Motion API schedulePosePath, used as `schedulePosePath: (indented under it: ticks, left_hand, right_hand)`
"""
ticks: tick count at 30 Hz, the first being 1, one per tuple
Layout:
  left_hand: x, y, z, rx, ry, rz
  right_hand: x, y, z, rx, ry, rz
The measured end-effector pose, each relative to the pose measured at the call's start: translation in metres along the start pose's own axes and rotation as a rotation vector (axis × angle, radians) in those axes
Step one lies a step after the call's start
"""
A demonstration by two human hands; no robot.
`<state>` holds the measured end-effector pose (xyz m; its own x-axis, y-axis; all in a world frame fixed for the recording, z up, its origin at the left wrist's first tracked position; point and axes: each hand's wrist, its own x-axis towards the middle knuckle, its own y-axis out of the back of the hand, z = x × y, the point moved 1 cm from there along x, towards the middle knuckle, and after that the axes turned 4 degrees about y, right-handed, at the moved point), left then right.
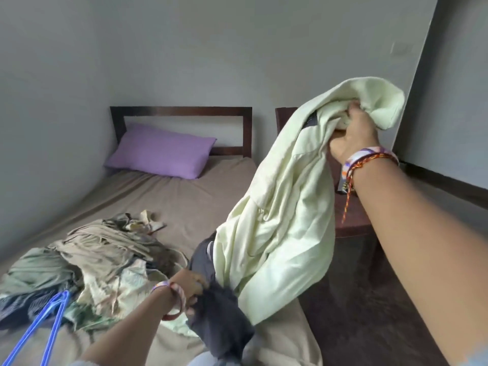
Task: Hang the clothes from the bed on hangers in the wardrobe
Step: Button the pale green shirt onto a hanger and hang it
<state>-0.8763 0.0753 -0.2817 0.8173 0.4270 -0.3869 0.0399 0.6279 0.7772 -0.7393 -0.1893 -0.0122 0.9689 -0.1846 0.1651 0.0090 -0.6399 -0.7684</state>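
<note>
**Entry: two garments in hand over the bed**

Nearest to me, a blue hanger (pixel 39 328) lies on the brown sheet of the bed (pixel 184 202), well to the left of my left hand's fingers and apart from them.

My left hand (pixel 191 289) is low over the bed's near edge. Its fingers are curled and bunched into a dark grey garment (pixel 219 328), gripping it; the cloth hangs below and to the right of the fingers. A bangle and a woven band sit at that wrist.

Just left of those fingers, and beyond them, I see the pile of clothes (pixel 87 260) on the sheet: beige, olive and patterned pieces, crumpled together.

To the right of the left fingers, touching the dark garment, hangs a pale yellow-green shirt (pixel 285 207). My right hand (pixel 353 136) holds it up by its top, raised well above the mattress. The fingers are curled into the fabric, their tips buried in the folds; the shirt drapes down and left from them.

Behind the right hand I can see part of a dark wooden chair (pixel 351 215), mostly hidden by the shirt and forearm.

Farthest, beyond both hands, a purple pillow (pixel 161 154) rests against the dark headboard (pixel 182 112).
</note>
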Motion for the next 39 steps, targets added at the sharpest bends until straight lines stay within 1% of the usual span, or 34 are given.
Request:
schedulePosePath:
  ticks: [1,2,3,4,5,6,7,8,9,10,11,12,13,14,15,16,17,18,19,20,21,22,24,25,27,28,29,30,31,32,34,36,38,39]
  left_hand:
    - [0.001,0.011,-0.003,-0.009,0.006,0.085]
    - [0.007,0.026,-0.012,0.026,0.009,0.207]
    - [0.013,0.044,-0.023,-0.009,0.08,0.314]
    - [0.02,0.065,-0.03,-0.089,0.162,0.43]
    - [0.022,0.088,-0.033,-0.225,0.235,0.534]
    - [0.014,0.107,-0.028,-0.359,0.289,0.594]
    - [0.007,0.122,-0.018,-0.533,0.294,0.643]
    - [0.001,0.133,-0.002,-0.691,0.256,0.656]
    - [-0.008,0.141,0.019,-0.854,0.198,0.581]
    - [-0.021,0.143,0.045,-0.928,0.038,0.497]
    - [-0.036,0.143,0.076,-0.998,-0.171,0.408]
    - [-0.049,0.137,0.102,-0.943,-0.343,0.353]
    - [-0.059,0.128,0.125,-0.791,-0.462,0.318]
    - [-0.061,0.12,0.14,-0.595,-0.534,0.295]
    - [-0.061,0.114,0.152,-0.408,-0.559,0.308]
    - [-0.06,0.109,0.16,-0.238,-0.524,0.365]
    - [-0.055,0.108,0.167,-0.146,-0.49,0.398]
    - [-0.053,0.109,0.175,-0.143,-0.466,0.391]
    - [-0.056,0.112,0.185,-0.149,-0.443,0.367]
    - [-0.061,0.12,0.195,-0.186,-0.428,0.362]
    - [-0.066,0.132,0.206,-0.255,-0.409,0.361]
    - [-0.07,0.145,0.219,-0.334,-0.393,0.363]
    - [-0.08,0.176,0.241,-0.441,-0.397,0.421]
    - [-0.088,0.189,0.253,-0.448,-0.423,0.435]
    - [-0.102,0.206,0.275,-0.491,-0.503,0.45]
    - [-0.111,0.21,0.283,-0.519,-0.541,0.434]
    - [-0.118,0.213,0.29,-0.549,-0.563,0.409]
    - [-0.122,0.216,0.295,-0.588,-0.576,0.392]
    - [-0.127,0.221,0.298,-0.643,-0.581,0.382]
    - [-0.131,0.228,0.299,-0.742,-0.593,0.37]
    - [-0.144,0.251,0.303,-1.002,-0.659,0.325]
    - [-0.163,0.285,0.314,-1.184,-0.754,0.345]
    - [-0.182,0.316,0.33,-1.251,-0.863,0.46]
    - [-0.19,0.327,0.336,-1.213,-0.898,0.575]
  right_hand:
    - [0.003,0.001,-0.001,-0.01,0.014,0.019]
    - [0.004,0.001,-0.003,-0.021,0.026,0.043]
    - [0.005,0.001,-0.005,-0.026,0.03,0.056]
    - [0.004,0.001,-0.005,-0.009,0.025,0.059]
    - [0.002,0.001,-0.005,-0.017,0.018,0.045]
    - [-0.002,-0.001,-0.002,-0.035,0.009,0.022]
    - [-0.007,-0.005,0.003,-0.072,-0.003,-0.006]
    - [-0.012,-0.01,0.011,-0.12,-0.026,-0.045]
    - [-0.016,-0.016,0.019,-0.174,-0.061,-0.085]
    - [-0.019,-0.022,0.027,-0.225,-0.1,-0.124]
    - [-0.021,-0.03,0.035,-0.269,-0.13,-0.167]
    - [-0.02,-0.038,0.041,-0.31,-0.145,-0.216]
    - [-0.019,-0.046,0.043,-0.376,-0.148,-0.274]
    - [-0.013,-0.054,0.043,-0.453,-0.144,-0.338]
    - [-0.011,-0.061,0.038,-0.547,-0.151,-0.379]
    - [-0.008,-0.066,0.03,-0.67,-0.147,-0.411]
    - [-0.012,-0.071,0.017,-0.827,-0.119,-0.474]
    - [-0.014,-0.07,0.003,-1.021,-0.104,-0.553]
    - [-0.018,-0.068,-0.01,-1.207,-0.059,-0.588]
    - [-0.019,-0.059,-0.022,-1.351,0.005,-0.598]
    - [-0.02,-0.046,-0.029,-1.422,-0.002,-0.622]
    - [-0.025,-0.03,-0.026,-1.376,-0.087,-0.649]
    - [-0.041,-0.003,-0.008,-1.107,-0.242,-0.674]
    - [-0.045,0.014,0.013,-1.026,-0.257,-0.678]
    - [-0.07,0.038,0.054,-1.025,-0.303,-0.624]
    - [-0.077,0.046,0.073,-1.032,-0.292,-0.55]
    - [-0.079,0.05,0.092,-1.035,-0.231,-0.467]
    - [-0.077,0.047,0.104,-1.074,-0.181,-0.439]
    - [-0.068,0.04,0.107,-1.139,-0.111,-0.419]
    - [-0.051,0.029,0.101,-1.19,-0.062,-0.354]
    - [-0.021,-0.005,0.062,-1.125,0.139,-0.235]
    - [0.011,-0.039,0.002,-1.01,0.347,-0.162]
    - [0.031,-0.078,-0.067,-1.011,0.599,-0.118]
    - [0.04,-0.094,-0.093,-1.06,0.68,-0.139]
